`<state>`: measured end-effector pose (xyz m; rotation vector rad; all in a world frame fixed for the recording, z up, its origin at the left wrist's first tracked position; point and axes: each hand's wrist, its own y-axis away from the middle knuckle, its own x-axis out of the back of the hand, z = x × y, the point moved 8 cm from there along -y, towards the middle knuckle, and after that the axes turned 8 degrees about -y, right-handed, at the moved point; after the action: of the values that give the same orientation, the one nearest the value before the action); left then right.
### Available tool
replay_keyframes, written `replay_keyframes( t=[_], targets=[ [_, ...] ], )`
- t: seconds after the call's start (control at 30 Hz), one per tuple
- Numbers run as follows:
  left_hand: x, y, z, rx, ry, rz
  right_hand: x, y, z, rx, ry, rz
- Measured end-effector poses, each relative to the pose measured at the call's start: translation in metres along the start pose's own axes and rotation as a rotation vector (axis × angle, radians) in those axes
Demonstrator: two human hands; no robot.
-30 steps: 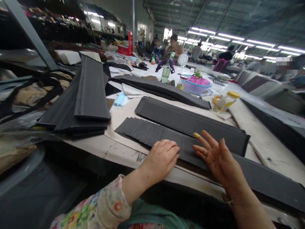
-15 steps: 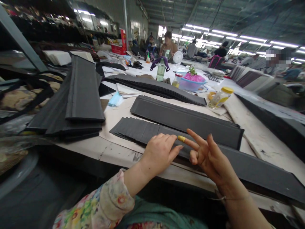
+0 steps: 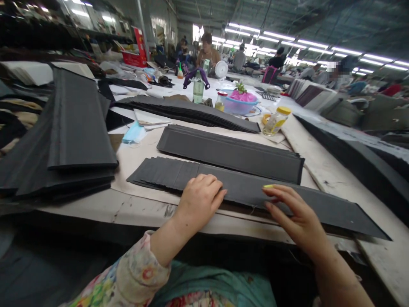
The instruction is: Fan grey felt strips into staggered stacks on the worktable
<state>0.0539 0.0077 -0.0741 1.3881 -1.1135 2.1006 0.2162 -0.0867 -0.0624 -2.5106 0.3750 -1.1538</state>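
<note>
A fanned row of long dark grey strips (image 3: pixel 166 172) lies along the near edge of the worktable (image 3: pixel 134 160). My left hand (image 3: pixel 200 198) rests palm down on the strips, fingers flat and together. My right hand (image 3: pixel 295 215) lies further right on the top strip (image 3: pixel 319 207), fingers stretched out flat on it, a yellow cover on one fingertip. Neither hand grips anything. Behind the row lies a second neat stack of the same grey strips (image 3: pixel 230 151).
A tall pile of dark strips (image 3: pixel 76 123) stands at the left. A blue face mask (image 3: pixel 134 133), a yellow-capped jar (image 3: pixel 275 121), a bowl with pink stuff (image 3: pixel 240 102) and a bottle (image 3: pixel 198 89) sit further back. Other people work at the table's far end.
My right hand, raised with fingers spread half a second ago, has come down flat onto the top strip. The view has swung left. My left hand stays pressed on the strips.
</note>
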Motion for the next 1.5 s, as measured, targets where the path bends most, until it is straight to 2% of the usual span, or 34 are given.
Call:
replay_keyframes(
  t=[0.1, 0.23, 0.3, 0.37, 0.47, 0.53, 0.63, 0.73, 0.83, 1.0, 1.1, 1.17, 1.27, 1.37, 1.5],
  targets=[
    [0.0, 0.0, 0.001, 0.003, -0.019, -0.004, -0.018, 0.012, 0.001, 0.105, 0.182, -0.088],
    [0.001, 0.0, 0.002, 0.005, -0.04, -0.008, -0.021, 0.019, -0.008, 0.182, 0.234, -0.026],
    [0.0, 0.0, 0.002, 0.003, -0.043, -0.008, -0.018, 0.026, -0.014, 0.163, 0.193, -0.034],
    [0.0, 0.0, 0.002, -0.001, -0.038, -0.008, -0.016, 0.039, -0.017, 0.12, 0.124, -0.099],
    [-0.001, 0.0, 0.001, -0.007, -0.031, 0.003, -0.007, 0.065, -0.012, 0.017, 0.05, -0.169],
    [-0.001, 0.0, 0.002, -0.013, -0.036, 0.011, 0.005, 0.081, -0.003, -0.047, 0.055, -0.13],
    [-0.001, 0.0, 0.003, -0.022, -0.05, 0.016, 0.025, 0.093, 0.006, -0.082, 0.122, 0.01],
    [0.0, -0.001, 0.003, -0.021, -0.057, 0.011, 0.032, 0.085, 0.003, -0.049, 0.199, 0.147],
    [0.0, 0.0, 0.003, -0.019, -0.053, 0.002, 0.021, 0.063, -0.007, 0.035, 0.284, 0.203],
    [0.0, 0.002, 0.003, -0.013, -0.041, 0.0, -0.01, 0.034, -0.005, 0.136, 0.383, 0.123],
    [0.0, 0.002, 0.003, -0.009, -0.036, -0.007, -0.008, 0.041, -0.002, 0.124, 0.298, 0.083],
    [0.0, 0.001, 0.003, -0.01, -0.037, -0.012, 0.001, 0.057, 0.001, 0.069, 0.201, 0.064],
    [0.0, 0.001, 0.003, -0.014, -0.041, -0.008, 0.013, 0.097, 0.015, -0.075, 0.094, 0.008],
    [-0.001, 0.002, 0.002, -0.025, -0.044, 0.006, 0.006, 0.156, 0.057, -0.305, 0.012, -0.095],
    [-0.001, 0.002, 0.002, -0.045, -0.045, 0.027, -0.022, 0.247, 0.125, -0.619, 0.052, -0.176]
  ],
)
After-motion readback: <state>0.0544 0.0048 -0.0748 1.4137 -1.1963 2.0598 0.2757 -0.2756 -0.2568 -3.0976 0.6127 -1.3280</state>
